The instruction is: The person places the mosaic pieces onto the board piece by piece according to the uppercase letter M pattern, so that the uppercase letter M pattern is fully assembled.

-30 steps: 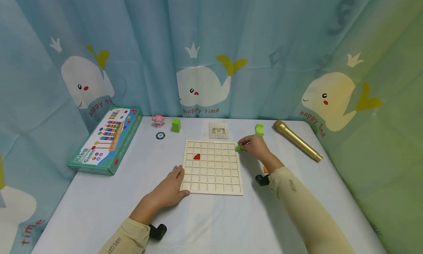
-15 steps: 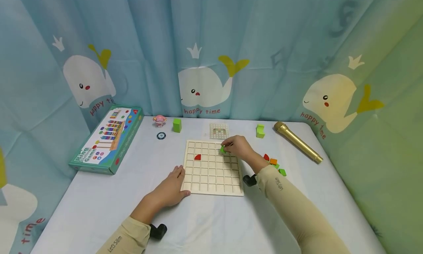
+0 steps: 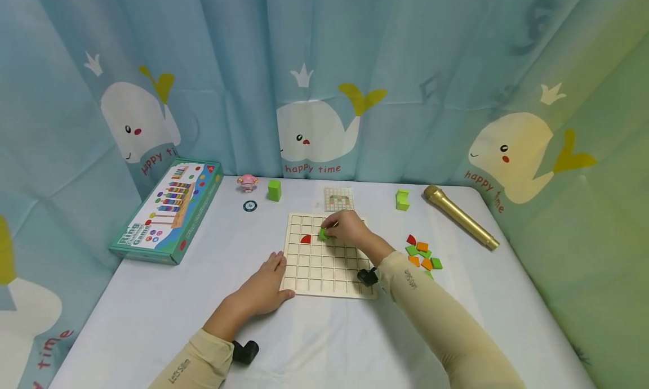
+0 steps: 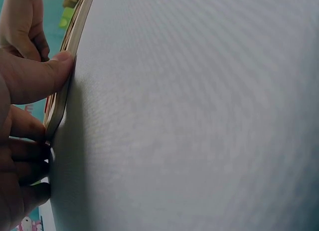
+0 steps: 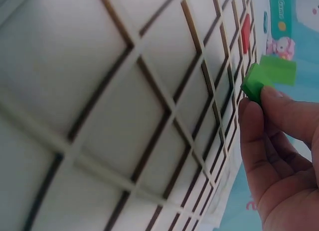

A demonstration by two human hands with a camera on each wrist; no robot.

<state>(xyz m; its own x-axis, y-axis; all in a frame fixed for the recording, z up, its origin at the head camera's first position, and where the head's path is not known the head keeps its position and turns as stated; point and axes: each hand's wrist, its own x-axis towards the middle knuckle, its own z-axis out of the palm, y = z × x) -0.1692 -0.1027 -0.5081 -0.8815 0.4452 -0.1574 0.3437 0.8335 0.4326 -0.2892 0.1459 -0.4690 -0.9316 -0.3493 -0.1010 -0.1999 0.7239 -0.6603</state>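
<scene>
A pale wooden grid board (image 3: 324, 273) lies on the white table, with a red quarter-circle tile (image 3: 306, 239) in one of its cells. My right hand (image 3: 350, 229) pinches a small green tile (image 5: 256, 80) between thumb and index finger, close over the upper cells, right of the red tile. At the board's lower left corner, my left hand (image 3: 261, 287) rests with fingers extended along the edge. Its thumb (image 4: 59, 66) lies against the corner in the left wrist view. Behind the board is a small card (image 3: 338, 199) printed with a grid picture.
Several red, orange and green tiles (image 3: 422, 246) lie right of the board. Farther back stand a green block (image 3: 274, 190), a notched green piece (image 3: 403, 200) and a pink figurine (image 3: 247, 182), near a round disc (image 3: 250, 206). A gold microphone (image 3: 461, 217) lies right, a game box (image 3: 169, 211) left.
My right hand has carried the green tile leftward from beside the board's right edge to over the cells near the red tile. The loose tiles have come into view. My left hand stays put.
</scene>
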